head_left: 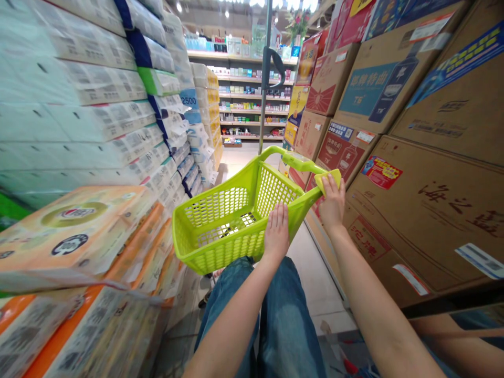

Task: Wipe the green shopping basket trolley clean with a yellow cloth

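A lime-green shopping basket (220, 249) with lattice walls sits tilted before my knees, with nothing visible inside it. My left hand (276, 231) grips its near rim, fingers lying close together over the edge; the thumb is hidden. At the basket's right end, my right hand (333, 202) presses a folded yellow cloth (327, 181) against the corner where the raised green handle (297, 161) joins the rim. The fingers cover part of the cloth.
Packs of tissue paper (106, 121) rise in stacks on the left, with orange packs (74, 226) nearer me. Cardboard cartons (433, 205) line the right side. A grey pole (264, 105) stands beyond the basket, before stocked shelves (252, 77). A mirror-like surface lies at lower right.
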`<state>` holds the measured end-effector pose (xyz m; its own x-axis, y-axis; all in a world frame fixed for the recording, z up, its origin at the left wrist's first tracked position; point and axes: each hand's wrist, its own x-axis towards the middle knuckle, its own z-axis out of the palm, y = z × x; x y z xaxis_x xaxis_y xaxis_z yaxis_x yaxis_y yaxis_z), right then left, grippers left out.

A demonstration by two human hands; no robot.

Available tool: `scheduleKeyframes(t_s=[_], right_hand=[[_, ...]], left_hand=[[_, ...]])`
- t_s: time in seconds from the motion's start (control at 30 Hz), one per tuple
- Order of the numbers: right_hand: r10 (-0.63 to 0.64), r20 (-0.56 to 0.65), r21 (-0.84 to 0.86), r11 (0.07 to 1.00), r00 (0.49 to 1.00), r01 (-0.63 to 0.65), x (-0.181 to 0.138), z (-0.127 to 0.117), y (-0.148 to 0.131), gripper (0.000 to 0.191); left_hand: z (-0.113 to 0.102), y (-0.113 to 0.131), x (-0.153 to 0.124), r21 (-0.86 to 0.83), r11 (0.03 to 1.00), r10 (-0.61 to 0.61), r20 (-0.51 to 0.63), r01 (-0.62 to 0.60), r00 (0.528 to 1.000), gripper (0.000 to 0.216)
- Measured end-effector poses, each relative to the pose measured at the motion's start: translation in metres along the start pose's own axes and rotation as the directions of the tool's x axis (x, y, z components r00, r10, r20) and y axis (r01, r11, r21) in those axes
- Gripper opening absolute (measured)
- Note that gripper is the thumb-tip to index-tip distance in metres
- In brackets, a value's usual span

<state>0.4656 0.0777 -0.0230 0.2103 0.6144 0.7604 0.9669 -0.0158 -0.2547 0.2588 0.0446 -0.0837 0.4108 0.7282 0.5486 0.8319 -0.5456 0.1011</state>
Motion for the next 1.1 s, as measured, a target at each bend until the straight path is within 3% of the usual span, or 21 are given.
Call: scheduleKeyframes(t_s=[0.17,0.27,0.4,0.53,0.63,0.77,0.97,1.1], right_hand=[[-0.115,0.055,0.031,0.993,0.992,0.113,-0.053,0.007,-0.06,0.071],[-0.209,0.122,0.054,0.978,0.97,0.203,-0.076,0.005,-0.079,0.068],[-0.264,0.135,0.029,0.965,0.955,0.262,-0.061,-0.002,-0.052,0.068],[-0.13,0.061,-0.029,0.991,0.99,0.132,-0.015,-0.006,-0.004,0.068],[-0.041,0.02,-0.021,0.999,0.999,0.041,0.007,-0.003,0.008,0.068],[0.015,-0.011,0.021,1.0,1.0,-0.015,-0.012,0.006,-0.021,0.072],[-0.165,0.083,0.082,0.984,0.983,0.159,-0.082,0.01,-0.085,0.073],[-0.258,0.144,0.044,0.966,0.955,0.254,-0.077,0.002,-0.073,0.068]], left_hand=[[0.005,0.001,0.0,-0.001,1.0,-0.009,-0.029,0.009,1.0,0.073],[0.005,0.0,0.0,0.001,1.0,0.002,-0.017,-0.002,1.0,0.071],[0.003,-0.001,0.0,0.007,1.0,0.0,-0.013,0.0,1.0,0.075],[-0.002,-0.001,0.0,-0.002,1.0,0.017,0.017,-0.017,1.0,0.081],[-0.004,-0.001,0.0,-0.02,1.0,0.013,0.026,-0.013,1.0,0.08],[-0.001,0.0,0.0,-0.038,0.999,-0.002,0.0,0.002,1.0,0.078],[0.004,-0.001,0.0,-0.019,1.0,0.0,-0.035,0.0,0.999,0.072],[0.002,-0.003,0.0,0.016,0.999,0.032,-0.024,-0.031,0.999,0.073]])
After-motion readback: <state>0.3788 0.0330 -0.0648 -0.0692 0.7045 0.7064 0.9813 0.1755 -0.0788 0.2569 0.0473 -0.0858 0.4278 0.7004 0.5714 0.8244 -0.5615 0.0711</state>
